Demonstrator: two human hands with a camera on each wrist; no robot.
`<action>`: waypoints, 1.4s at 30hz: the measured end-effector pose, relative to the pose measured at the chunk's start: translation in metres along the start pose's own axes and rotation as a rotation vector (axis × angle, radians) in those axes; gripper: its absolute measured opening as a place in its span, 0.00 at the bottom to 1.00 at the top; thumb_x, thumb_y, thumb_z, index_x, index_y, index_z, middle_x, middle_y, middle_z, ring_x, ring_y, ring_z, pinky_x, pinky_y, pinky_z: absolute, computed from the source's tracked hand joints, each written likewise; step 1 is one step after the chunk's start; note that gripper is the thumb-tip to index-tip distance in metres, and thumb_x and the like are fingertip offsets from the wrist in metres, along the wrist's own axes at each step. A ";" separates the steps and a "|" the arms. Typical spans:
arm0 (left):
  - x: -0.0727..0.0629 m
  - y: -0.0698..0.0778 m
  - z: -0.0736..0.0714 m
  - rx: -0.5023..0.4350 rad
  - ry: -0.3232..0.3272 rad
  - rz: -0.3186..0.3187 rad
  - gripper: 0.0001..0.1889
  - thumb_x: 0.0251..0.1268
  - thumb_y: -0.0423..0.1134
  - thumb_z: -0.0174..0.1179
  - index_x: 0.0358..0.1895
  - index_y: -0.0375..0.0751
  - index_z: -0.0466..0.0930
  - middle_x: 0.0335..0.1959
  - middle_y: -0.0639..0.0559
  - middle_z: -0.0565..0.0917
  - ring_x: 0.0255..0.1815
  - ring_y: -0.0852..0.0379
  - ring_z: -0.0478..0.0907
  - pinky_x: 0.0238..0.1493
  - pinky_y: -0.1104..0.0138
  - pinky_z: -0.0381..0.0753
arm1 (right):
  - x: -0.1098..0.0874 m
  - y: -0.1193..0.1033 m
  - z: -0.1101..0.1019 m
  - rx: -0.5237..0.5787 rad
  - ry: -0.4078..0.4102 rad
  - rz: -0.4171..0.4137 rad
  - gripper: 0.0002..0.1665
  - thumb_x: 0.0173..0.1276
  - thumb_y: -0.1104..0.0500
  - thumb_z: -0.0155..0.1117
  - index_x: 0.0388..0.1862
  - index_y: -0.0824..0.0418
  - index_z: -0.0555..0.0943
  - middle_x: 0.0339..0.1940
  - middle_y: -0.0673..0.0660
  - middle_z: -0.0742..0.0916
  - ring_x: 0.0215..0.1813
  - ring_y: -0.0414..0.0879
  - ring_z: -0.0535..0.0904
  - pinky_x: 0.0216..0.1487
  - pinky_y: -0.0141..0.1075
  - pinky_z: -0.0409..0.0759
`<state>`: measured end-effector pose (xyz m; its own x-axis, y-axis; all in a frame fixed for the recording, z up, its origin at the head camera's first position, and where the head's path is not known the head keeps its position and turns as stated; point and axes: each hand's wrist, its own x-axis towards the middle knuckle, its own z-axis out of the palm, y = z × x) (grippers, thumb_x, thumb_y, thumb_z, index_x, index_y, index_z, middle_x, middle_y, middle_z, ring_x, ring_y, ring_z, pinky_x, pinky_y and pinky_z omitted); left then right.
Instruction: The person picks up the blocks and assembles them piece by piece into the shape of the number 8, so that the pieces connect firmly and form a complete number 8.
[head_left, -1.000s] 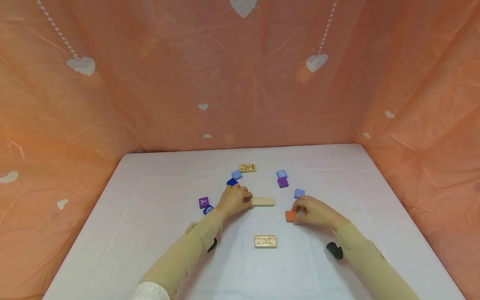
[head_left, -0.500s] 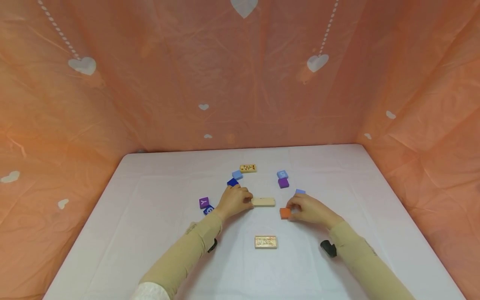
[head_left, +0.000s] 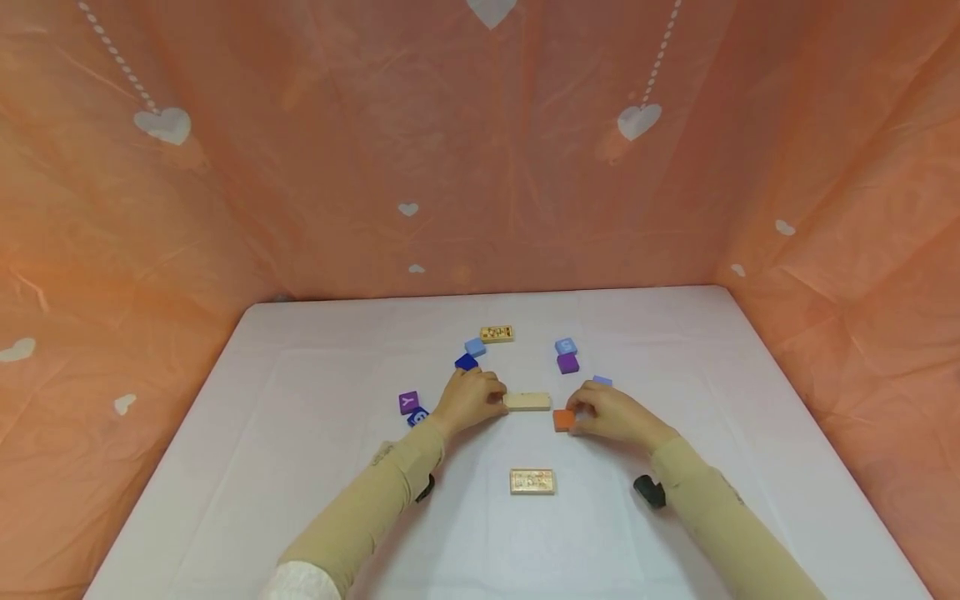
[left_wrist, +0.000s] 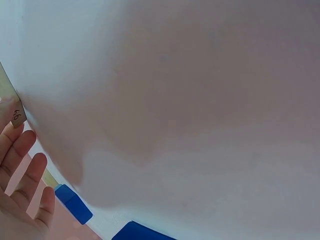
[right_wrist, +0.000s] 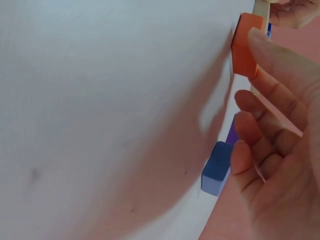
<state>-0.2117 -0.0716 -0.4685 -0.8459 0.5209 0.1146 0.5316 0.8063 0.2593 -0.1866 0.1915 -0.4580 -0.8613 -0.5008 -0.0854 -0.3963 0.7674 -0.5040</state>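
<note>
Head view, orange block [head_left: 563, 421], near plank [head_left: 527, 402] edge

At the table [head_left: 225, 467] there were eight coloured tiles [head_left: 567, 363], three wooden blocks [head_left: 532, 482], one left hand [head_left: 468, 400] and one right hand [head_left: 618, 412].

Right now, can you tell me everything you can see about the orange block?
The orange block is small, flat and squarish, with softly rounded corners. It looks smooth and hard, and no letter shows on the sides in view. The right hand pinches it by thumb and finger. It's level, on or just above the white table; I can't tell which. It's just right of the pale wooden block, a bit nearer the person.
</note>
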 end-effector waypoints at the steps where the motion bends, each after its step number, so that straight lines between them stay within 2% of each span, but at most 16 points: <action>1: 0.000 0.000 0.000 0.000 -0.001 0.001 0.14 0.50 0.48 0.68 0.40 0.48 0.86 0.28 0.59 0.81 0.29 0.61 0.67 0.38 0.65 0.64 | 0.000 0.000 0.000 0.000 0.000 0.000 0.17 0.54 0.51 0.71 0.41 0.55 0.81 0.36 0.46 0.80 0.39 0.39 0.71 0.44 0.34 0.73; 23: 0.001 0.000 0.001 -0.011 -0.030 -0.012 0.14 0.52 0.48 0.67 0.40 0.48 0.85 0.26 0.59 0.80 0.28 0.62 0.66 0.39 0.64 0.64 | 0.003 -0.002 0.003 0.003 0.005 0.012 0.17 0.56 0.52 0.69 0.43 0.55 0.80 0.36 0.47 0.79 0.39 0.40 0.71 0.43 0.35 0.73; 42: 0.000 0.000 0.002 0.008 -0.010 0.006 0.13 0.52 0.48 0.67 0.40 0.48 0.85 0.26 0.59 0.80 0.28 0.61 0.68 0.39 0.64 0.65 | 0.001 -0.003 0.003 -0.016 0.018 0.003 0.15 0.57 0.54 0.67 0.43 0.56 0.80 0.36 0.48 0.79 0.38 0.41 0.71 0.43 0.36 0.73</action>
<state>-0.2118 -0.0705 -0.4705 -0.8421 0.5286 0.1066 0.5372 0.8054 0.2505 -0.1853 0.1871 -0.4592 -0.8679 -0.4915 -0.0714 -0.3986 0.7751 -0.4903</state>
